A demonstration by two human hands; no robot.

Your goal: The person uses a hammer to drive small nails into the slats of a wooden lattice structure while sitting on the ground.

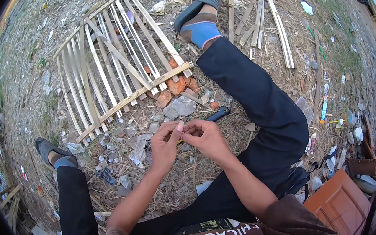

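My left hand (164, 144) and my right hand (207, 139) meet in front of me above the littered ground. Both have their fingers pinched together, fingertips nearly touching. Whatever lies between them is too small and too covered to name; a pale spot and a hint of yellow show there. Just beyond my right hand, a tool's black handle (219, 113) with a hole in its end rests on the dry grass. Farther off lies a slatted wooden frame (124, 103), its thin strips fixed across two rails, with one strip running diagonally.
Grey stones (179, 107) and broken orange brick (176, 85) lie by the frame's near rail. My legs are spread either side, the right leg (259, 96) bent. Loose wooden strips (278, 27) are at the far right. A brown panelled board (339, 205) sits at the lower right.
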